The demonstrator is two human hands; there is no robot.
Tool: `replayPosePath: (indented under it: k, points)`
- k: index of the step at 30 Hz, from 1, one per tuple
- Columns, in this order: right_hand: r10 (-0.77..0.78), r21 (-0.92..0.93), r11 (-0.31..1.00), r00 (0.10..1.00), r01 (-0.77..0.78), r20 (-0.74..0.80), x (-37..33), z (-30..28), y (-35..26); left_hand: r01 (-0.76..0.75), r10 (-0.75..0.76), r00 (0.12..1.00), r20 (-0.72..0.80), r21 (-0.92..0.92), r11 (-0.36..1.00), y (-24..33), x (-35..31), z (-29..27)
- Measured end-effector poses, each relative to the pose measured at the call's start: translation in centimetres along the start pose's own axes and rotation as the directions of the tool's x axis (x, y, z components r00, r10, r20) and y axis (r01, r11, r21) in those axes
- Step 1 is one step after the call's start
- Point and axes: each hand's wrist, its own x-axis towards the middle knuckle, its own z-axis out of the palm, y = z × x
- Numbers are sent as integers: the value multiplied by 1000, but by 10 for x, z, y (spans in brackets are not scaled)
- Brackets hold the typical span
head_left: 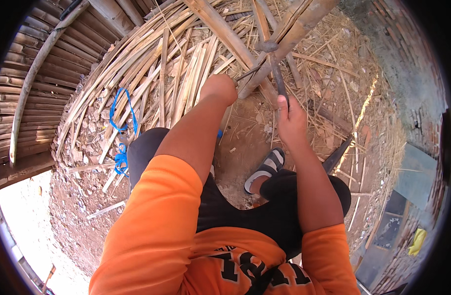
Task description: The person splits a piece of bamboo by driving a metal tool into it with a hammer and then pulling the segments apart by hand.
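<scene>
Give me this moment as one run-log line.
Left hand: gripping thin dark tool at bamboo pole | Right hand: gripping hammer | Tool-pole contact: unclear | Nearby: bamboo strips, blue strap

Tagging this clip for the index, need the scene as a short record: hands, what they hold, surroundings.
left hand: closed on a thin tool, type unclear
tool position: far end at the pole; contact unclear
right hand: fingers around the handle of a hammer
hammer position: head overlaps the pole in view; contact unclear
left side: long strips piled on the ground, blue straps
right side: yellow item
</scene>
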Motion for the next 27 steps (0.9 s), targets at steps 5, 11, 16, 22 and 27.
replayPosePath:
  k: [5, 11, 16, 22, 27]
  points:
    - [-99, 74, 991, 990, 107, -103, -2, 5, 9, 15, -16, 999, 46, 10, 1000, 1, -10, -14]
    - [-82, -49, 996, 997, 81, -14, -2, 15, 19, -26, 26, 1000, 8, 49, 998, 2, -7, 1]
    - [-150, 158, 970, 967, 184, -206, -1, -6, -15, 37, -37, 999, 25, 1, 999, -8, 1, 2]
    - [36, -95, 995, 998, -30, 58, -2, 16, 28, 19, -19, 1000, 7, -7, 1000, 5, -3, 2]
    - [-207, 169, 953, 949, 251, -239, 3, -14, -23, 29, -29, 1000, 10, -21, 999, -6, -3, -1]
